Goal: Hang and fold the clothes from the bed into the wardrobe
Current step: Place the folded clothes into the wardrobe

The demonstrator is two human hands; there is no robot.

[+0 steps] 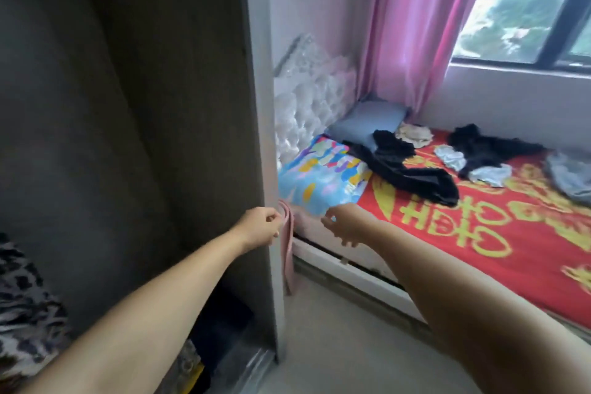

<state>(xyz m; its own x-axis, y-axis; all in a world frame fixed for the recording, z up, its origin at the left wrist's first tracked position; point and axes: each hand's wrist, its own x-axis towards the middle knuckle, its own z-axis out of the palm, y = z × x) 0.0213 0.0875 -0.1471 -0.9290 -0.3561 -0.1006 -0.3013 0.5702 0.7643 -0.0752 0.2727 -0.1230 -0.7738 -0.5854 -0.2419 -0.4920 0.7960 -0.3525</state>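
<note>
Fingers [277, 217] pinch pink cloth [287, 249] beside red-sheeted bed [479, 233].

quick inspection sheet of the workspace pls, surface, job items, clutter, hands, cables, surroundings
surface: bed with red and yellow cover.
job's things: black clothes, white pieces and a grey garment lie loose on the bed; pink strap hangs at the wardrobe edge.
clutter: colourful pillow, blue pillow.
grippers: left hand pinches the strap; right hand loosely curled, no grip.
cables: nothing seen.
surroundings: pink curtain, window.
</note>
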